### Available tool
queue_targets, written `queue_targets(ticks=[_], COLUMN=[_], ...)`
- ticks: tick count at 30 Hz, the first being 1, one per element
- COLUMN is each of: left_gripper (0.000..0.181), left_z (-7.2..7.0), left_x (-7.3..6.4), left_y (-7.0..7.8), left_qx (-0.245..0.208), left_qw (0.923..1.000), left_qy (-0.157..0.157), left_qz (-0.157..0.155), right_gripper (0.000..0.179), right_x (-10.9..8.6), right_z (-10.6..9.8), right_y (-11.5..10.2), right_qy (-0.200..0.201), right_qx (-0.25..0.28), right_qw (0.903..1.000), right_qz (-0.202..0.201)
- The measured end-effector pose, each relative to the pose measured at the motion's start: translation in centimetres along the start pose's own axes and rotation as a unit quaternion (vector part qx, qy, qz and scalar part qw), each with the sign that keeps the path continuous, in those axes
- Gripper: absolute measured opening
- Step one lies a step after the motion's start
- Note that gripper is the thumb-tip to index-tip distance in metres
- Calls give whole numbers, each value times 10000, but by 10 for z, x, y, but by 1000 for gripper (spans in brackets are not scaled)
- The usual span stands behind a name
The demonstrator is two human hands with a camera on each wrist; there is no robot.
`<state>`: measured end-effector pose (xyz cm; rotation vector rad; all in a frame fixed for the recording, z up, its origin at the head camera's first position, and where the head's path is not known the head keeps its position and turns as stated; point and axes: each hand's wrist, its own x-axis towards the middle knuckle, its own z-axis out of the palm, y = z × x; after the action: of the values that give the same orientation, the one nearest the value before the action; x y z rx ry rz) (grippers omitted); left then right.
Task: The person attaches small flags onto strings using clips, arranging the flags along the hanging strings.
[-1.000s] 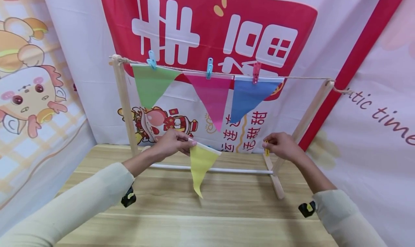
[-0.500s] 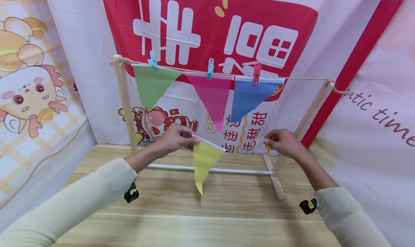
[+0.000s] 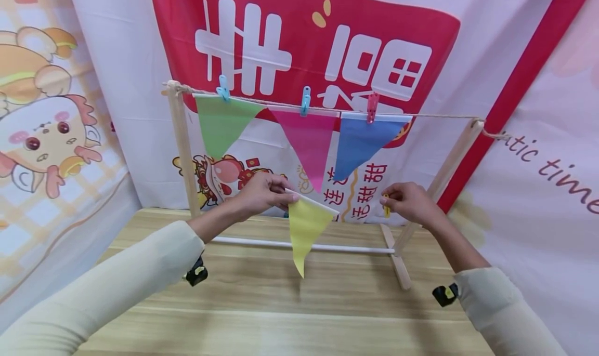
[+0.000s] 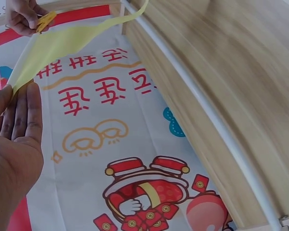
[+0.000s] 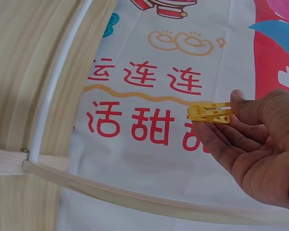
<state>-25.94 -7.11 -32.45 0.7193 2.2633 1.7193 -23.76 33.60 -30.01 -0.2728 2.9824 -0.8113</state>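
My left hand [image 3: 265, 194] pinches the white-edged top corner of a yellow triangular pennant [image 3: 309, 225], whose tip hangs down over the table. My right hand [image 3: 412, 204] holds a yellow clothespin [image 5: 209, 112] between thumb and fingers, to the right of the pennant. Above both hands, a twine line [image 3: 435, 116] carries a green pennant [image 3: 223, 122], a pink pennant [image 3: 311, 137] and a blue pennant [image 3: 367, 140]. Blue clothespins [image 3: 305, 101] sit at the green and pink ones, and a red clothespin [image 3: 372, 107] grips the blue one.
Two wooden posts [image 3: 181, 148] hold the twine, and a white rod [image 3: 346, 248] joins them low down. A wooden foot [image 3: 398, 262] stands on the wood-grain table [image 3: 281, 325]. Printed cloth [image 3: 117, 44] hangs behind. Bare twine runs between the blue pennant and the right post.
My left hand has moved up and to the right with the yellow pennant. My right hand has risen slightly, still holding the yellow clothespin.
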Motion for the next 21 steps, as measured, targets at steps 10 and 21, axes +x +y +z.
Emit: queue_targets(ticks=[10, 21], left_gripper=[25, 23], left_z=[9, 15], left_x=[7, 13], left_y=[15, 36], left_qx=[110, -116], left_qw=[9997, 9993], left_qy=[-109, -26], left_qz=[202, 360], right_gripper=[44, 45], right_x=[-2, 0], right_z=[-10, -25], right_y=[-8, -18], right_qy=[70, 220], right_qx=[101, -57], right_qw=[9999, 9997], right_qz=[-24, -107])
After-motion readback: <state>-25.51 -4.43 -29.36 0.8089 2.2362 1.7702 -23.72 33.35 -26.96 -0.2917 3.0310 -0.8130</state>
